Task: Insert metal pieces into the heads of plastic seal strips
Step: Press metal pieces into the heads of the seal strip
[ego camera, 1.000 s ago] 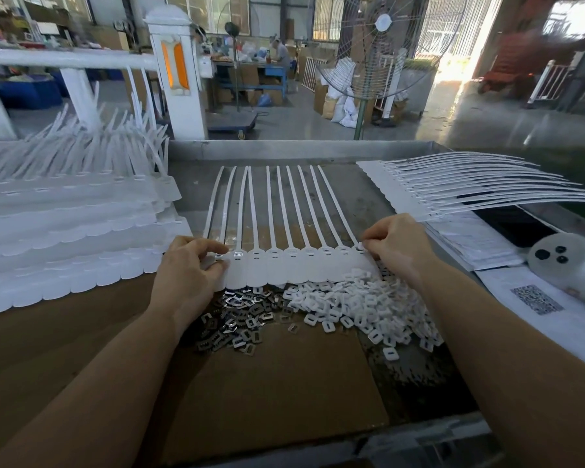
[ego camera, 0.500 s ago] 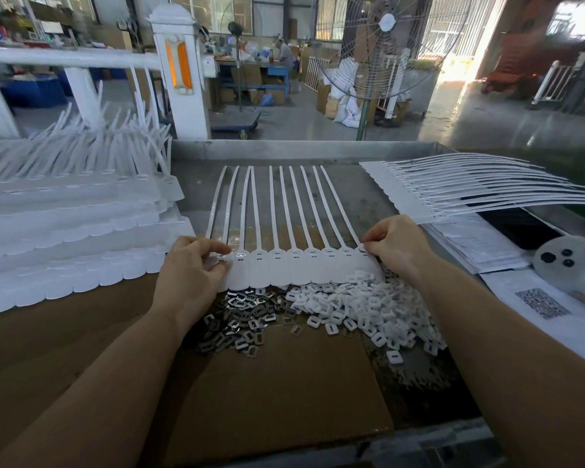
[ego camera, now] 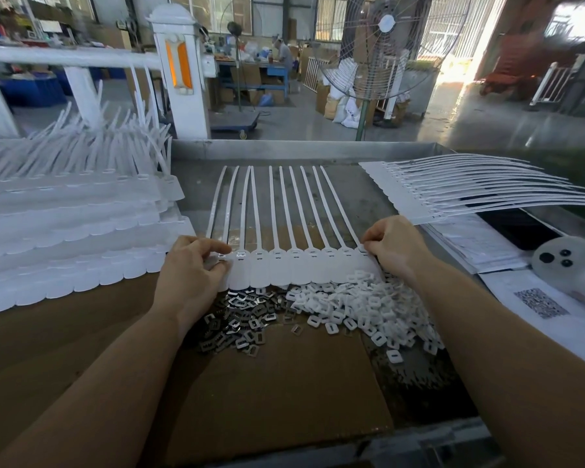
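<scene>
Currently my left hand [ego camera: 191,271] pinches the leftmost heads of the seal strip row [ego camera: 294,261], thumb and forefinger curled over a slot; whether a metal pc sits under them I cannot tell. My right hand [ego camera: 390,246] pinches the row's right end, steadying it. Advice: keep the row flat, press each pc square into its slot, work left to right. Metal pieces [ego camera: 240,319] lie just below the heads, white plastic clips [ego camera: 362,309] beside them.
</scene>
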{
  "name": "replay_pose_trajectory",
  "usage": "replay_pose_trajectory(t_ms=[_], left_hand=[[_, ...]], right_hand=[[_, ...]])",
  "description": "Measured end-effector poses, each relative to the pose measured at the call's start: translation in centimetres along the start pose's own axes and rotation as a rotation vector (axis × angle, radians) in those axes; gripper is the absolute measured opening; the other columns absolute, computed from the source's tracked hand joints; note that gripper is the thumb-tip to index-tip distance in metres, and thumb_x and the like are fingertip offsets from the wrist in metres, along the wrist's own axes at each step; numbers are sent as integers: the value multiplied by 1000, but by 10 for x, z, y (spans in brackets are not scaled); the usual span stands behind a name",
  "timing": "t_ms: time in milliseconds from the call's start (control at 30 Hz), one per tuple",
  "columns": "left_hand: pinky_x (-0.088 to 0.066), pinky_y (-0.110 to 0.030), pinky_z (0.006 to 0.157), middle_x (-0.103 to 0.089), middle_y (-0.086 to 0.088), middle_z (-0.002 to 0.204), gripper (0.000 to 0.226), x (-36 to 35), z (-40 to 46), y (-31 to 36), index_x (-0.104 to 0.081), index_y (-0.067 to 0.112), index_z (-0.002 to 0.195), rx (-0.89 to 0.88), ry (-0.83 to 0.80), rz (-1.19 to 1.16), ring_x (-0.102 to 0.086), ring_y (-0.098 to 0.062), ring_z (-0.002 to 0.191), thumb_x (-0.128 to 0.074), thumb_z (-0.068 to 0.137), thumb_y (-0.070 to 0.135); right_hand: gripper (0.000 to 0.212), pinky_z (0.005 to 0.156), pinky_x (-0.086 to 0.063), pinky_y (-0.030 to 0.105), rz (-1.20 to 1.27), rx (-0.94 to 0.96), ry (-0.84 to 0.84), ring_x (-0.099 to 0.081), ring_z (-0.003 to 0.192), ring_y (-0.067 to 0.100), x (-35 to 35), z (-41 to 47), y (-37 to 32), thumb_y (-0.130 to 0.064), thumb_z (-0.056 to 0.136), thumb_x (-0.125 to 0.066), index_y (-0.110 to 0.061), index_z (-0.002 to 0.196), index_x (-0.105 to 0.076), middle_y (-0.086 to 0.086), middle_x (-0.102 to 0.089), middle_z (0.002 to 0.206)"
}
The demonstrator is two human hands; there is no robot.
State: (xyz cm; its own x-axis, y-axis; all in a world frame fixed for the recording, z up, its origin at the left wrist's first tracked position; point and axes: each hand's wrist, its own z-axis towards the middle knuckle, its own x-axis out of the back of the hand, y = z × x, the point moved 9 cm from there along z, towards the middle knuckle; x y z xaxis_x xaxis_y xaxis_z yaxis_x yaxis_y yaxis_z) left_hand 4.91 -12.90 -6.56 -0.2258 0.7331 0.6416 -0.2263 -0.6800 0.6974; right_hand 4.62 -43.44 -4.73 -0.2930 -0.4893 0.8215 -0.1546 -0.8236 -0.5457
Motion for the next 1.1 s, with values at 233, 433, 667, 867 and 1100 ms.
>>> replay_pose_trajectory(t_ms=[233,433,667,867,1100], left_hand=[[-35,-18,80,-43,5,107,11,0,-1,0,-63,27,95,4,-2,-7,-44,2,77,-65,87,19],[-36,-18,81,-44,5,107,11,-1,0,0,-64,25,96,2,-2,-14,-45,3,77,-65,87,19],[-35,-18,81,-43,5,106,11,-1,0,-1,-64,25,96,8,-1,-23,-45,6,75,-65,87,19],[-35,-18,81,-44,5,106,11,-3,1,-2,-63,27,94,4,-2,-18,-44,9,75,-65,87,19],[-36,-18,81,-44,5,106,11,-2,1,-1,-66,23,97,0,10,-14,-44,9,74,-65,87,17]], right_hand=[[11,87,-50,37,-47,32,9,-62,93,22,1,-2,0,-10,85,-64,-14,88,-73,5,-70,97],[10,87,-50,38,25,58,-16,-63,91,21,2,-4,0,-6,85,-64,-10,88,-73,6,-70,95],[8,79,-51,34,161,4,-47,-63,83,22,2,-7,5,-4,85,-62,-6,84,-70,11,-68,88],[10,79,-51,34,81,31,-55,-62,84,22,1,-4,0,-4,85,-61,-6,85,-71,8,-67,88],[10,86,-49,33,-56,89,-31,-62,90,20,-2,-3,-2,-8,85,-64,-14,85,-72,4,-68,98]])
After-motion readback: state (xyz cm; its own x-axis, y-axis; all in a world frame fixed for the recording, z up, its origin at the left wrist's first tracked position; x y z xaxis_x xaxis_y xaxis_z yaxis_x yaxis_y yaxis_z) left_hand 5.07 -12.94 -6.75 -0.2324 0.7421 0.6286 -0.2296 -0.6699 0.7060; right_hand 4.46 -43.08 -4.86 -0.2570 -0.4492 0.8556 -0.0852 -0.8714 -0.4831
